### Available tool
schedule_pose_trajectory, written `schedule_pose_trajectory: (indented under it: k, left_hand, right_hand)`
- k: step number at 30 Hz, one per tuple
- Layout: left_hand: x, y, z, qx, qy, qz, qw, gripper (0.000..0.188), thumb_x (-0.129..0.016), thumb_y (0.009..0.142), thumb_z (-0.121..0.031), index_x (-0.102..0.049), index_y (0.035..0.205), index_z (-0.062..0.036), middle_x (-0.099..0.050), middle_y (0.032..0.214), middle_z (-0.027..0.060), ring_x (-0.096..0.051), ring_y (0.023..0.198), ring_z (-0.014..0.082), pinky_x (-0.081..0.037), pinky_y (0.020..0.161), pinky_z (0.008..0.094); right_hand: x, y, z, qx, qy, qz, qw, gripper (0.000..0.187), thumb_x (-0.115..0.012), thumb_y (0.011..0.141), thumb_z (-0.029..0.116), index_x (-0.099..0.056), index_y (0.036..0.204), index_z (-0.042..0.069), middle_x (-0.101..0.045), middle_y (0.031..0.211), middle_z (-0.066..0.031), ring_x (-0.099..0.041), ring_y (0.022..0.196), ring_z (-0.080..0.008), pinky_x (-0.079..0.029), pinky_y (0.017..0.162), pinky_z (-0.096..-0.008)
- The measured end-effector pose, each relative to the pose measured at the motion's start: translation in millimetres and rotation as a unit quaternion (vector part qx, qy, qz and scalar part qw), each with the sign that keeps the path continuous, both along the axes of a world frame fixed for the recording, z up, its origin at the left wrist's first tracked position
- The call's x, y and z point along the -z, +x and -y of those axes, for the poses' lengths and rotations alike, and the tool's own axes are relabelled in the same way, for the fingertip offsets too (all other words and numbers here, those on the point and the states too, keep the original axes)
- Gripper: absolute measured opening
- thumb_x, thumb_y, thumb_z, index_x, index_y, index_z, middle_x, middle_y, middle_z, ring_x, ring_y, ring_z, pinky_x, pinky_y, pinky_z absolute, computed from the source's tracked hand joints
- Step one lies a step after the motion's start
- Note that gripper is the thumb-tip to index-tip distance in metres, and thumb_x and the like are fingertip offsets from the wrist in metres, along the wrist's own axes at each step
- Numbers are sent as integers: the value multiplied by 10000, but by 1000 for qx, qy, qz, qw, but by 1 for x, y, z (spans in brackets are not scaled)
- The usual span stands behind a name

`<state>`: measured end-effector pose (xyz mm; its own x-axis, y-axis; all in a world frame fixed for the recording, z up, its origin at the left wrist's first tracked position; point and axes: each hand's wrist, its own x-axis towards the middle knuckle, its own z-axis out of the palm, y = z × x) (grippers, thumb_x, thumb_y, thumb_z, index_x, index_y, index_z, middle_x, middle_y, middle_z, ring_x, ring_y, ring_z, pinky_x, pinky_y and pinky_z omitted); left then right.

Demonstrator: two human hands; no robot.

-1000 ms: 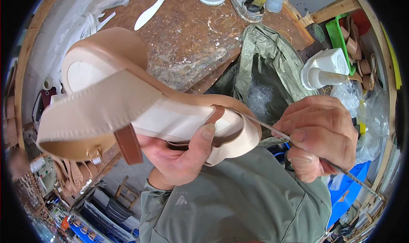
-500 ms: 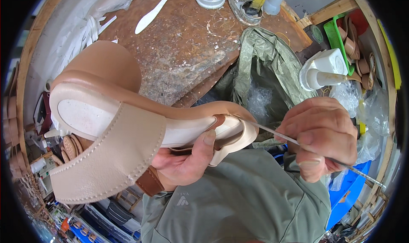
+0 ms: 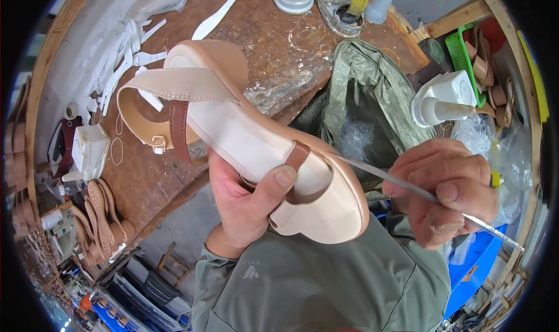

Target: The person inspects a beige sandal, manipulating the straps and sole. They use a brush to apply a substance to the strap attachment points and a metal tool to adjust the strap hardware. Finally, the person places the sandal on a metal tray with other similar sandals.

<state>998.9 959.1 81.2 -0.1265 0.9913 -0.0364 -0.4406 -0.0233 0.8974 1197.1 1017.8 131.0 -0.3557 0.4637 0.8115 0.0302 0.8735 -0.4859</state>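
Observation:
A beige heeled sandal (image 3: 233, 128) with brown straps and a buckled ankle strap lies across my left hand (image 3: 247, 201). My left fingers wrap under the sole, and the thumb presses on the insole beside the brown strap near the toe. The heel points up and away to the left; the toe is nearest my body. My right hand (image 3: 442, 189) pinches a thin metal rod-like tool (image 3: 402, 183). Its far tip meets the sandal's edge just behind the toe upper, by the brown strap. The tool's other end sticks out past my right hand.
A stained brown workbench (image 3: 279, 58) holds white cut strips (image 3: 125, 58) and white pots at its far side. Shoe soles (image 3: 105, 221) stand at the left. On the right are a green cloth (image 3: 361, 70), a white container (image 3: 442, 96) and a green basket (image 3: 463, 55) with shoe parts.
The sandal has turned in my left hand: its heel swung up and away, and its toe upper now faces me. My right hand and the tool have shifted slightly right.

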Motion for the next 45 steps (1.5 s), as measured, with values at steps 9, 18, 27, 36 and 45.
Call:
schedule_pose_trajectory:
  k: [9,18,27,36,45]
  left_hand:
    - [-6,2,5,-31,10,-45,998,577,-670,776,-29,-290,1207,25,-617,959,153,-622,887,184,-505,791,312]
    - [14,-3,1,-35,87,-18,995,479,-748,703,-182,-428,1011,0,-546,865,121,-577,705,161,-492,613,256]
    - [17,-4,0,-16,131,10,991,502,-697,749,-102,-378,1117,24,-573,937,159,-610,589,167,-491,412,238]
    - [-6,7,8,-115,30,-92,989,629,-692,742,-103,-337,1248,11,-584,1001,102,-594,876,162,-482,787,281]
    - [-3,4,11,-118,1,-47,992,539,-712,736,-135,-423,1169,5,-595,917,83,-578,688,108,-470,607,225]
  right_hand:
    - [-6,0,-5,-68,14,66,995,230,-558,880,151,-475,976,-42,-542,763,-141,-583,515,-177,-504,427,-294]
    - [9,2,-2,-72,-6,-88,993,256,-458,942,172,-446,1114,-17,-509,796,-135,-568,523,-178,-499,460,-297]
    - [13,10,2,-80,-86,-183,976,290,-418,964,219,-418,1101,-37,-480,847,-167,-584,550,-206,-496,512,-332]
    - [20,12,7,96,-95,-216,967,277,-455,952,266,-483,1043,5,-490,668,-109,-491,425,-175,-410,465,-320]
    - [72,20,-23,182,-347,-112,913,127,-584,892,117,-605,876,-7,-580,754,-38,-523,501,-89,-414,440,-223]
